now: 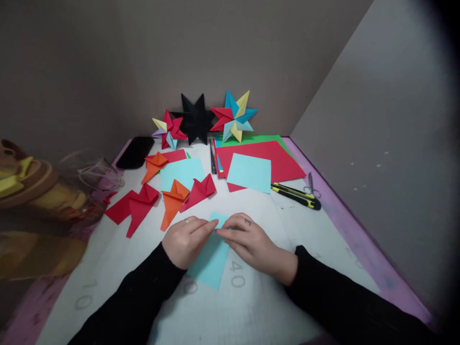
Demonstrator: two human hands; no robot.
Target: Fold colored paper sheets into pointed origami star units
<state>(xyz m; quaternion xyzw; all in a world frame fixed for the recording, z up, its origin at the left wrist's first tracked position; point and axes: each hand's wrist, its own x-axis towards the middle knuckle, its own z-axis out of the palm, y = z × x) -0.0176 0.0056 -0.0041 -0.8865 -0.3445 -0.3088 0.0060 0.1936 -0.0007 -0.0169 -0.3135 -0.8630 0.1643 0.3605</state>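
Note:
A light blue sheet of paper [212,261], longer than it is wide, lies on the table in front of me. My left hand [190,238] rests on its left side, thumb and fingers pressed together near the upper end. From the right, my right hand [251,242] pinches the same paper, its fingertips almost meeting the left ones. The fold between the fingertips is partly hidden. Just beyond my hands lie folded paper pieces: an orange one [175,196], a red one [203,189] and a larger red one [138,207].
Light blue squares [251,172] and red sheets [287,163] lie at the back. A box cutter [296,195] and small scissors [311,187] are at right. Paper stars, one black [197,120], lean on the wall. A phone [135,152] sits back left, near a blurred jar [68,201].

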